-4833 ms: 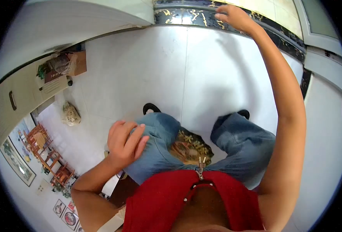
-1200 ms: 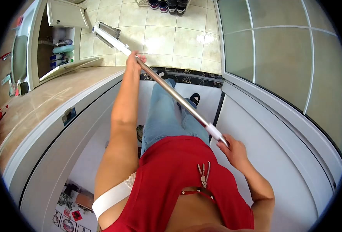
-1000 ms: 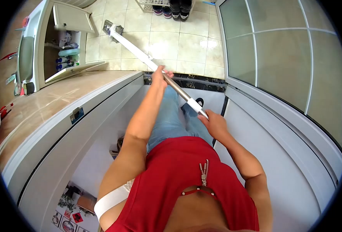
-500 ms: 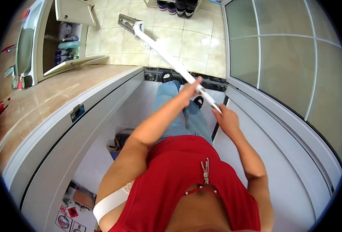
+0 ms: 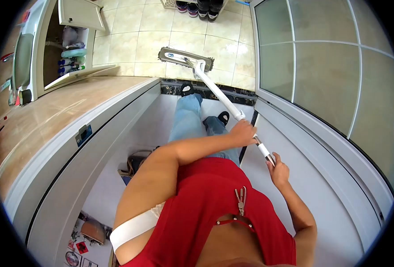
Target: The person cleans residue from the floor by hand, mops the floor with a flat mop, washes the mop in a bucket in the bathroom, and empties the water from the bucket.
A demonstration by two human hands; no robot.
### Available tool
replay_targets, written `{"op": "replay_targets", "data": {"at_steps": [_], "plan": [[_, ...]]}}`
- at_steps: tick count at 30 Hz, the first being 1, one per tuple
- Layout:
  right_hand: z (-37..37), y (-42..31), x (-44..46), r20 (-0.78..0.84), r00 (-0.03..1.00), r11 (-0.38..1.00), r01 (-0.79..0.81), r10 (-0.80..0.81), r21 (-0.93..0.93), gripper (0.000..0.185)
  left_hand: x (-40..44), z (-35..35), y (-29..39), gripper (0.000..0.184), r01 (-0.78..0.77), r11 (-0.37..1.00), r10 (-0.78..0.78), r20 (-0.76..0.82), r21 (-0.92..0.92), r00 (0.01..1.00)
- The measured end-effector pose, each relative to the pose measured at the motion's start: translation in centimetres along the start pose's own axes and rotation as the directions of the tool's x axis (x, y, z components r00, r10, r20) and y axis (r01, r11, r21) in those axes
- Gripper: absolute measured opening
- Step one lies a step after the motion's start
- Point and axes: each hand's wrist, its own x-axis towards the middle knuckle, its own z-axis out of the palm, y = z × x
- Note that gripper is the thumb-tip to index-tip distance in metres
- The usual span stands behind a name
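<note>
Diagonally, a mop (image 5: 217, 92) stretches from the tiled floor (image 5: 152, 42) back toward the person's body. The left hand (image 5: 243, 132) is wrapped round the pole, while the right hand (image 5: 278, 170) is closed about its near end, just past a white sleeve. The flat mop head (image 5: 186, 60) lies beyond the black threshold (image 5: 169, 86); whether it touches the tiles is hard to tell. Shoes (image 5: 203, 9) stand farther off.
</note>
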Motion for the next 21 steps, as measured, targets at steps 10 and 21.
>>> {"op": "replay_targets", "data": {"at_steps": [10,21], "plan": [[-8.1,5.5,-10.3,0.819,0.572,0.46,-0.718,-0.038,0.523,0.056,2.8,6.6,0.8,0.032,-0.355,0.931,0.293,0.406,0.085,0.866],[-15.2,-0.7,-4.6,0.612,0.789,0.871,-0.334,0.049,0.36,0.059,3.6,3.5,-2.6,0.011,-0.157,0.988,0.156,-0.1,-0.005,0.983]]}}
